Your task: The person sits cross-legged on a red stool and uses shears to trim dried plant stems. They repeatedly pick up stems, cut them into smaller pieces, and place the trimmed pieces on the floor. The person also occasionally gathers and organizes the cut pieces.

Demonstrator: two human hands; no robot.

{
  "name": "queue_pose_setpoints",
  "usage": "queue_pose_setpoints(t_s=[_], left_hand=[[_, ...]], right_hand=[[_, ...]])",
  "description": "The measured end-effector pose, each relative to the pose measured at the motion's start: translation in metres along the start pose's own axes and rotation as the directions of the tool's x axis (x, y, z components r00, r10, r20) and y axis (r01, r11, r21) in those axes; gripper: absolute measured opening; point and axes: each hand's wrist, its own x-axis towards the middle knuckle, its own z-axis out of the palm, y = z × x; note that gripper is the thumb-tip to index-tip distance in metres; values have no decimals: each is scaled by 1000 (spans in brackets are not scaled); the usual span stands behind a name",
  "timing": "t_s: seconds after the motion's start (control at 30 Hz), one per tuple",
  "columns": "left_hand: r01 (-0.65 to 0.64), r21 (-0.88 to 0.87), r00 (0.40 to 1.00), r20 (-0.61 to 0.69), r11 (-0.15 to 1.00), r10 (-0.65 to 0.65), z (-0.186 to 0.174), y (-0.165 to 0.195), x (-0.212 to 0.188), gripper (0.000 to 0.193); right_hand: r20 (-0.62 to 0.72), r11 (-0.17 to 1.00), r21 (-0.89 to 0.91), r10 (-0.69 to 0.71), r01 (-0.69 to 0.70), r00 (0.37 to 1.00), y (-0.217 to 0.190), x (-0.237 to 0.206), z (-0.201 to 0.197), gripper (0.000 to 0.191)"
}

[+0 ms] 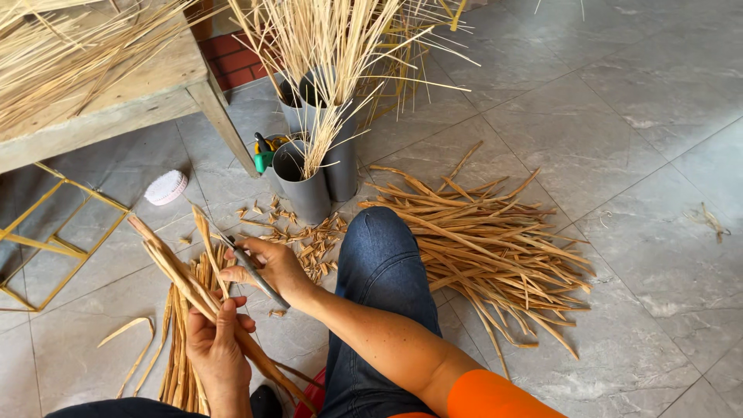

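left hand (217, 348) closed around a bamboo strip (174, 267), fingers wrapped tight at its lower part. right hand (271, 267) grips a knife (259, 279), fingers curled round the handle, blade laid against the strip near the left thumb. a thin peel (210, 248) curls up off the strip just above the blade.

strip position: held above the floor, in front of the person's left knee, over a bundle of brown strips (186, 340) lying on the grey floor tiles (619, 155).

orientation: long axis runs diagonal, upper end pointing up-left toward the wooden bench (116, 101), lower end running down-right past the left wrist toward the bottom edge of the view.

progress, judged from the layout: a large heap of brown strips (495, 248) lies to the right of the denim-clad knee (383, 255); pale thin splints (333, 46) stand in grey tubes (309, 178); short offcuts (309, 240) are scattered between tubes and hands. which heap is worked and which is waiting i cannot tell. plenty of material on both sides, so work reads as mid-batch.

other items: a round white roll (166, 187) near the bench leg, green-handled pruners (265, 153) behind the tubes, a yellow strip frame (54, 240) at far left.
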Motion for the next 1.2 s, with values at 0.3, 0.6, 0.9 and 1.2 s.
queue_pose_setpoints(t_s=[0.3, 0.6, 0.9, 1.2], left_hand=[[-11, 150, 998, -56, 989, 19, -1, 14, -7, 29], [7, 321, 1000, -11, 947, -4, 0, 16, -4, 46], [59, 369, 992, 79, 928, -94, -9, -8, 6, 41], [120, 75, 986, 109, 990, -128, -14, -10, 9, 42]], right_hand=[[2, 981, 99, 169, -168, 986, -10, -4, 0, 33], [9, 986, 153, -71, 69, 997, -4, 1, 8, 44], [58, 969, 246, -7, -7, 998, -11, 3, 9, 38], [84, 978, 206, -41, 23, 996, -5, 5, 8, 28]])
